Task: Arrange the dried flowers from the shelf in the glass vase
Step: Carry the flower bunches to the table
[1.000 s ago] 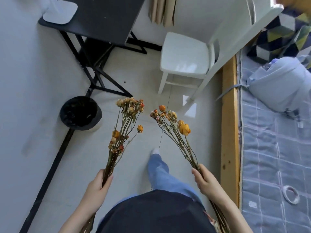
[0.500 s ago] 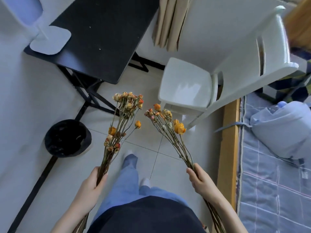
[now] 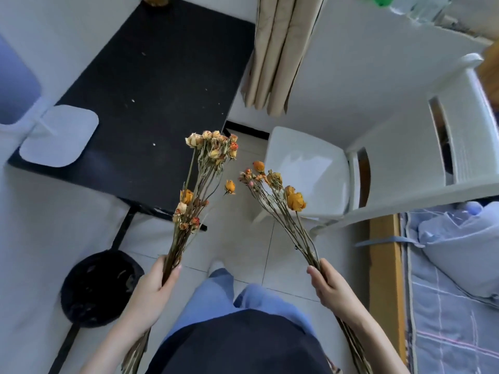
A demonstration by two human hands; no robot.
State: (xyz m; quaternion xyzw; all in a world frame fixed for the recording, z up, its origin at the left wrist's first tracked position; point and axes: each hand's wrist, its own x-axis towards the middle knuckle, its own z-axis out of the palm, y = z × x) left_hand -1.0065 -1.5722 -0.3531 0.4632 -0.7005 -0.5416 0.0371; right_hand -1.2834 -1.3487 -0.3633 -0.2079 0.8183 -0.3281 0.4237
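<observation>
My left hand (image 3: 154, 287) grips the stems of one bunch of dried flowers (image 3: 205, 168), its orange and cream heads reaching up over the corner of the black table (image 3: 151, 85). My right hand (image 3: 330, 288) grips a second bunch of dried flowers (image 3: 280, 193) that leans left toward the first; the two bunches stay apart. Both bunches' stem ends trail down past my wrists. No glass vase can be made out clearly; something orange-brown sits at the table's far edge, cut off by the frame.
A white plastic chair (image 3: 318, 168) stands ahead on the right. A black round bin (image 3: 100, 287) sits on the floor at the left. A bed with a wooden frame (image 3: 383, 265) runs along the right. A white mirror stand (image 3: 59, 136) rests on the table.
I have walked forward and my head has tilted up: the table and chair are closer and larger. Both hands keep holding their bunches in the same pose.
</observation>
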